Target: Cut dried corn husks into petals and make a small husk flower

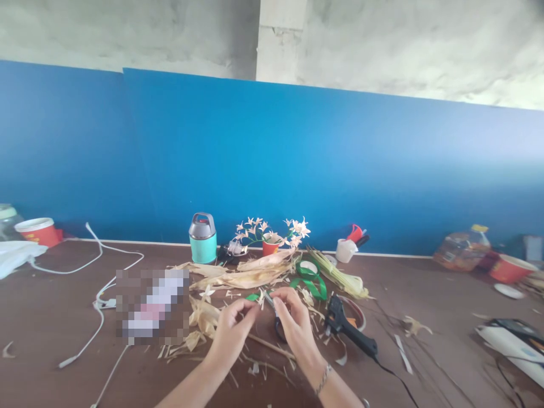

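Fingertips almost together, right over the litter: I had the left hand point(233, 328) pinched tight, thumb to forefinger, seemingly on a small pale husk piece point(262, 298) that poked out past the tips, and the right hand point(295, 323) curled round what looked like scissors point(269, 301), metal end right up by that piece. Fine shaping or trimming, I judged, and delicate stuff! The next move called for a steady left pinch and a tiny turn of the right wrist, since dry husk could split. Elbow room, then: snug on the right, where the glue gun point(351, 328) lay just beside that wrist, and snug ahead, with husks point(250, 277) heaped and a green ribbon roll point(306, 274) beyond the fingers. Farther back, flowers point(300, 228) rose around a red cup point(270, 248) near the blue partition point(297, 158), which walled off the table's far edge; the near edge I couldn't see. The widest stretch lay rightward, past the glue gun, scraps to dodge, while leftward a white cable point(68, 361) snaked across
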`<state>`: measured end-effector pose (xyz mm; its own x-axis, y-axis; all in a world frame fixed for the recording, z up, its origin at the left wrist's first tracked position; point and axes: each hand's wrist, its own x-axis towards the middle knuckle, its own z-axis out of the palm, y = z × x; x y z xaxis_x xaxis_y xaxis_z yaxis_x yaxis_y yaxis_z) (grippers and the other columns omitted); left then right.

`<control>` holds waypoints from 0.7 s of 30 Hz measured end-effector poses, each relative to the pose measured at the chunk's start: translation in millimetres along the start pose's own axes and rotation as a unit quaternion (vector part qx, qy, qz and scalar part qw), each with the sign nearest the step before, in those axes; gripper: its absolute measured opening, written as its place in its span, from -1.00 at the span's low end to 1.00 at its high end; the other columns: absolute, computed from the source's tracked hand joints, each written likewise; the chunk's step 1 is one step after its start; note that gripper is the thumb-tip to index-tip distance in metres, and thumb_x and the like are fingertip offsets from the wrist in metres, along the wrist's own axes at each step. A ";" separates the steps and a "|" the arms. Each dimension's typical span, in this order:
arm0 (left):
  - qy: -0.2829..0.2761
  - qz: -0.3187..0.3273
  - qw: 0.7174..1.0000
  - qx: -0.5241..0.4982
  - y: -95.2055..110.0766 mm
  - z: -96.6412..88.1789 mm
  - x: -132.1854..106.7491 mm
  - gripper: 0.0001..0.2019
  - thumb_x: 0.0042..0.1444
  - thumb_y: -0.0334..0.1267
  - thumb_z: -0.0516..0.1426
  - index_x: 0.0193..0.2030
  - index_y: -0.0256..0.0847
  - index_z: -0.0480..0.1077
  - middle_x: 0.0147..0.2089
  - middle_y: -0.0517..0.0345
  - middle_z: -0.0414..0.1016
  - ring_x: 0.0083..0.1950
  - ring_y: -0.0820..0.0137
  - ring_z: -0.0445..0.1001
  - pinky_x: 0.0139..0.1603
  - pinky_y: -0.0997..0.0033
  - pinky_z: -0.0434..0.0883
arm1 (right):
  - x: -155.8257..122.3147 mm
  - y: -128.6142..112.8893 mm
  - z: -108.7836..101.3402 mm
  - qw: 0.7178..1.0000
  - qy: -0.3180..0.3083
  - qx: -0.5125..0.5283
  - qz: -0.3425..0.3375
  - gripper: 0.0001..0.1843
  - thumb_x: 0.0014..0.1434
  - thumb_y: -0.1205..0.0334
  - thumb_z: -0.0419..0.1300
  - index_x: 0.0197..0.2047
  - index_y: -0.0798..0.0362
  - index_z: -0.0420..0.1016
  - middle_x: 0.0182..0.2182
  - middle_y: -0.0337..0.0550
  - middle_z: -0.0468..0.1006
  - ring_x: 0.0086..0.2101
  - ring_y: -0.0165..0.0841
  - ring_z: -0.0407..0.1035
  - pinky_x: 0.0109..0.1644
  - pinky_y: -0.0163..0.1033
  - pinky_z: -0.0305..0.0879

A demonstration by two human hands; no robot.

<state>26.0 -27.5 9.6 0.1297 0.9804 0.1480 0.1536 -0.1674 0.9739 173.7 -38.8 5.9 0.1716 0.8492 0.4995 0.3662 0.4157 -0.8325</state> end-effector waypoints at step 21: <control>0.124 -0.008 0.989 -0.078 -1.9 -10.0 7.8 -0.72 -0.03 -0.05 0.15 -0.42 -0.26 0.45 -0.51 0.17 0.44 -0.39 0.34 0.40 -0.38 0.48 0.30 | 3.9 12.3 45.8 0.943 -0.203 -0.262 0.001 -0.85 -0.12 0.50 0.14 -0.52 0.10 0.50 -0.45 -0.10 0.47 -0.31 -0.26 0.35 -0.19 -0.24 0.22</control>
<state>16.9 -18.5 10.6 -0.1195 0.9813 0.1508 -0.0023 -0.1521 0.9884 137.1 -15.4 -13.3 -0.1534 0.9488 0.2762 0.7870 0.2863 -0.5465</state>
